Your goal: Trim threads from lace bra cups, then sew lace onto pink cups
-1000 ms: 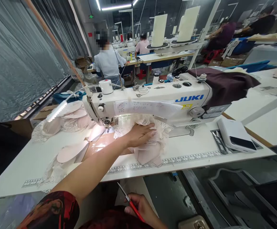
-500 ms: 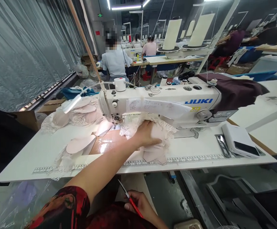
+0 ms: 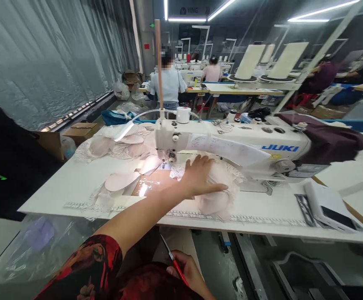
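Note:
My left hand [image 3: 200, 177] reaches over the table, its fingers spread and its thumb stuck out, resting on or just over a pile of pale pink lace-edged fabric pieces [image 3: 217, 196]. That pile lies under the arm of the white JUKI sewing machine [image 3: 244, 139]. Down at my lap, my right hand [image 3: 184, 268] is closed around a slim red-handled pointed tool [image 3: 177, 266] with a metal tip; its exact kind is unclear. Left of the needle, a pale cup-shaped piece [image 3: 119, 182] with lace lies by the brown plate [image 3: 150, 183] under the machine's lamp.
More lace-edged cup pieces [image 3: 106, 143] are heaped at the table's far left. A white box-like device [image 3: 328, 206] stands on the right. Dark cloth [image 3: 338, 137] drapes over the machine's end. A printed ruler [image 3: 250, 218] runs along the front edge. Several people sit at machines beyond.
The view has swung left, so everything sits further right. My left hand's fingers have lifted and spread on the lace pile. My right hand still holds the red-handled tool low.

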### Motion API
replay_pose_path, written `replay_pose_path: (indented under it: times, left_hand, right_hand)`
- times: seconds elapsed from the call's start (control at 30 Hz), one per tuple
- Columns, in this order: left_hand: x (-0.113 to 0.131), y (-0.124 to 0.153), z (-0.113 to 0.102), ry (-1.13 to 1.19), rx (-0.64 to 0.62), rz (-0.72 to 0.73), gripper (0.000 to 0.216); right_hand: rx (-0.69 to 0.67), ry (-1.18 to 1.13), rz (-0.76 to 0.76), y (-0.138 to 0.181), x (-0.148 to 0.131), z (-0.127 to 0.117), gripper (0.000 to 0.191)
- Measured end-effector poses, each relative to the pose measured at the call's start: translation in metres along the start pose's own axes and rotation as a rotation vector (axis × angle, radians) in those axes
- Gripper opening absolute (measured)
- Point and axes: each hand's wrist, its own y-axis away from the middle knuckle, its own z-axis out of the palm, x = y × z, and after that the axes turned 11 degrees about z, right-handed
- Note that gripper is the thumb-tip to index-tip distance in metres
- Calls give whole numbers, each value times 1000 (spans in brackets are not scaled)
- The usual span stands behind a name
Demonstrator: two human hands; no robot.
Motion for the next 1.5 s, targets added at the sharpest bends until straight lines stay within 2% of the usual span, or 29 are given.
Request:
replay_pose_path:
  times: [0.1, 0.17, 0.23, 0.33, 0.4, 0.5, 0.57, 0.7, 0.8, 0.9, 1.0, 1.07, 1.23, 1.37, 1.5]
  left_hand:
    - [0, 44, -6, 9, 35, 102, 84]
    - [-9, 75, -16, -18, 71, 117, 77]
    - [-27, 103, -33, -63, 126, 40, 68]
    - [-66, 138, -66, -165, 202, -182, 54]
    - [-91, 155, -84, -245, 122, -333, 50]
    - [-115, 171, -96, -279, -49, -443, 30]
    - [-118, 178, -98, -268, -76, -465, 19]
    - [-106, 188, -108, -197, -123, -486, 20]
    - [-93, 204, -115, 43, -178, -429, 18]
    - [-81, 228, -106, 388, -61, -424, 16]
    - [-68, 256, -81, 592, 130, -483, 21]
    - [-61, 272, -63, 696, 197, -530, 32]
    - [-52, 300, -33, 934, 279, -629, 43]
    - [-53, 312, -28, 1022, 304, -647, 41]
    - [-54, 321, -27, 1055, 339, -647, 38]
  right_hand:
    - [-53, -37, -24, 5, 2, 0, 50]
    - [-84, -54, -23, 8, 3, -1, 46]
    - [-99, -58, -7, 9, 3, -1, 44]
    - [-99, -43, 23, 9, -3, 0, 40]
    - [-97, -27, 21, 8, -9, 2, 39]
    - [-107, -14, -12, 5, -18, 6, 38]
    - [-134, -2, -36, 4, -23, 7, 39]
    - [-146, 81, -85, 5, -35, 4, 44]
    - [-81, 197, -135, 10, -50, -4, 48]
    - [-90, 234, -205, 13, -71, -10, 51]
    - [-113, 265, -206, 11, -91, -10, 49]
    - [-164, 290, -182, 8, -101, -6, 46]
    - [-303, 326, -125, -5, -113, 13, 43]
    - [-355, 349, -150, -14, -119, 30, 38]
    - [-352, 408, -174, -20, -126, 41, 42]
